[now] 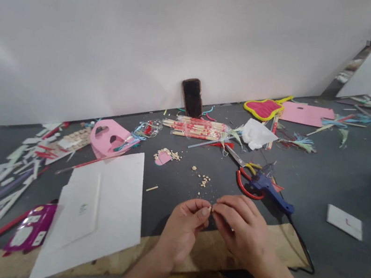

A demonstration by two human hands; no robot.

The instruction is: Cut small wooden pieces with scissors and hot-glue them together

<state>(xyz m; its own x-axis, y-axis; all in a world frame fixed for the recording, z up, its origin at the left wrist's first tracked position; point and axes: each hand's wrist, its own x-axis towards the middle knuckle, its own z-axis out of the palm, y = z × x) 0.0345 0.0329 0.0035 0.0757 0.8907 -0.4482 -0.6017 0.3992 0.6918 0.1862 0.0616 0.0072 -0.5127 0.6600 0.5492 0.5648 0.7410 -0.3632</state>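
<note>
My left hand (pixel 182 228) pinches a small pale bead (pixel 210 208) between thumb and forefinger, near the table's front edge. Against it, the fingertips of my right hand (pixel 244 227) are pressed together, and what they hold is too small to make out. Just beyond my hands lie loose pale beads (pixel 205 180). More of them surround a small pink piece (pixel 163 157). Beyond my right hand is a blue glue gun (pixel 266 183), with red-handled scissors (pixel 246 187) beside it.
White sheets (pixel 117 203) and a purple packet (pixel 31 227) lie left, near a pink mask-like cutout (pixel 110 138). Wrapped sticks (pixel 201 129) and a phone (pixel 193 97) are at the back, by the white partition (pixel 188 40). Crumpled tissue (pixel 257 134) and a white box (pixel 345 221) are right.
</note>
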